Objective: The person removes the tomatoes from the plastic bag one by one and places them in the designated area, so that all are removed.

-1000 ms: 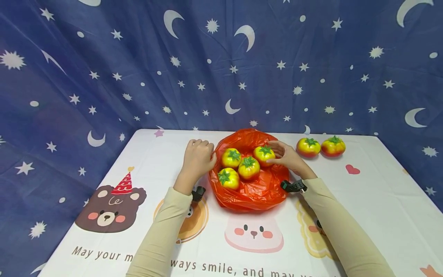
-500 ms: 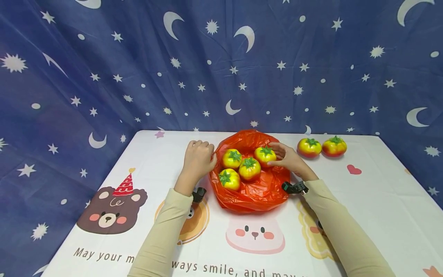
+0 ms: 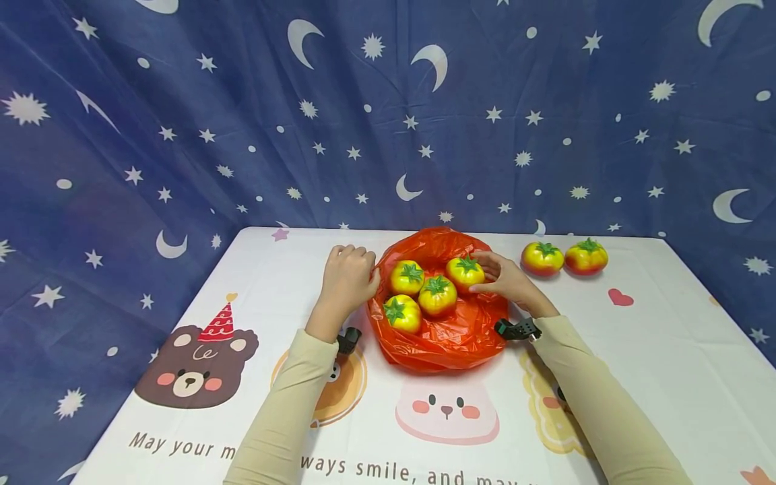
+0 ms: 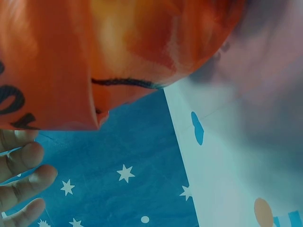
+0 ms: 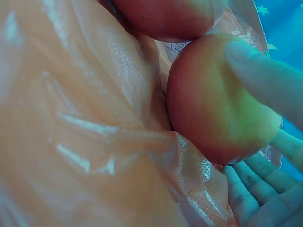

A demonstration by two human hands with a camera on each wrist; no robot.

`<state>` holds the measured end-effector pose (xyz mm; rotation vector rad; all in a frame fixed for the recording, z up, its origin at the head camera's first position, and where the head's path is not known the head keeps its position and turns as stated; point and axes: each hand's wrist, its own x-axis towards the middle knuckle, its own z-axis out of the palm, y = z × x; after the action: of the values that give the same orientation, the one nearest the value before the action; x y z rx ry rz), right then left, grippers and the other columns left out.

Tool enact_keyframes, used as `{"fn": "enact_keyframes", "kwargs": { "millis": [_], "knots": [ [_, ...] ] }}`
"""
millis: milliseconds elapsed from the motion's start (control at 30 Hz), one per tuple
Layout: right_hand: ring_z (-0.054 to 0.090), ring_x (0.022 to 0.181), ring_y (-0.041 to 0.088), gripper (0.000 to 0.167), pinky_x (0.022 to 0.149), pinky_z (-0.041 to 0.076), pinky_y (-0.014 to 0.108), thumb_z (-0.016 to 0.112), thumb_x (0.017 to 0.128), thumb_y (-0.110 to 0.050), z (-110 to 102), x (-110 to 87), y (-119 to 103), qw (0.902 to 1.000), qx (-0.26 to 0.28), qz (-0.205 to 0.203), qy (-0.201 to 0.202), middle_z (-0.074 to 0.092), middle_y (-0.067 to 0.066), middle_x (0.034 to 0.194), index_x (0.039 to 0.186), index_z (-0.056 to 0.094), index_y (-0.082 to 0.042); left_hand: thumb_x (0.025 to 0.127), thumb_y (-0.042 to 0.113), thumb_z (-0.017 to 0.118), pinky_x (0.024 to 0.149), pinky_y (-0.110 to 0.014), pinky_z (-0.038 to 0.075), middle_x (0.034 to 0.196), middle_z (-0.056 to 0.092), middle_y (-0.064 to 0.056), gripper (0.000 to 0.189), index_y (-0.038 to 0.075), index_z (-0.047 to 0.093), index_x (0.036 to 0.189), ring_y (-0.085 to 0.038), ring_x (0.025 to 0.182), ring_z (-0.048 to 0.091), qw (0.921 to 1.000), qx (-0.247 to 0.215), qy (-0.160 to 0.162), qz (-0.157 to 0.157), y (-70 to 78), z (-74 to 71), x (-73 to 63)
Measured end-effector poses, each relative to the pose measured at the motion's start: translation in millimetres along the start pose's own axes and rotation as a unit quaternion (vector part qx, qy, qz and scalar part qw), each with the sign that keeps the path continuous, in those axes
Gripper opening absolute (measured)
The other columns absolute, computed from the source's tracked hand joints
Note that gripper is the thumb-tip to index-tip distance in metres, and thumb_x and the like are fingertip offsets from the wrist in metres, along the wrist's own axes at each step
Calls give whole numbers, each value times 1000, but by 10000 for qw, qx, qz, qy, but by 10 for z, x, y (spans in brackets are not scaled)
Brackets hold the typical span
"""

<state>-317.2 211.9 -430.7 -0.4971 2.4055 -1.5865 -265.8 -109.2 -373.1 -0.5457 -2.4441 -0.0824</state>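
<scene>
A red plastic bag [image 3: 461, 337] lies wide open on the table, with several yellow-and-red tomatoes with green leafy tops inside. At its left rim is my left hand [image 3: 347, 273], fingers curled and thumb against the plastic. The left wrist view has the fingertips [image 4: 33, 177] beside the hanging bag edge [image 4: 52, 106]. My right hand [image 3: 506, 276] grips the rightmost tomato [image 3: 465, 273] in the bag. In the right wrist view the thumb [image 5: 265, 75] presses that tomato [image 5: 208, 104], the other fingers curve behind it, and another tomato [image 5: 170, 16] touches it.
Two more tomatoes, one [image 3: 542, 259] beside the other [image 3: 585, 256], sit at the back right, outside the bag. A white tablecloth [image 3: 667, 350] with printed animals and lettering covers the table. A blue curtain [image 3: 388, 135] with stars and moons rises behind.
The view shifted slightly a second ago and has steadied. Both hands, the bag and the tomatoes keep nearly the same places.
</scene>
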Motion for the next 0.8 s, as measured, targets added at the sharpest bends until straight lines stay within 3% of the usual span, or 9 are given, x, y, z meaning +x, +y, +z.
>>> {"fn": "enact_keyframes", "kwargs": {
  "millis": [800],
  "knots": [
    [45, 128, 41, 66, 105, 36, 47, 72, 80, -13, -20, 3, 8, 9987, -348, 374, -6, 46, 28, 137, 134, 39, 6, 79, 18, 66, 74, -40, 46, 63, 62, -7, 17, 6, 62, 67, -26, 67, 59, 10000, 24, -31, -14, -11, -3, 7]
  ]
}}
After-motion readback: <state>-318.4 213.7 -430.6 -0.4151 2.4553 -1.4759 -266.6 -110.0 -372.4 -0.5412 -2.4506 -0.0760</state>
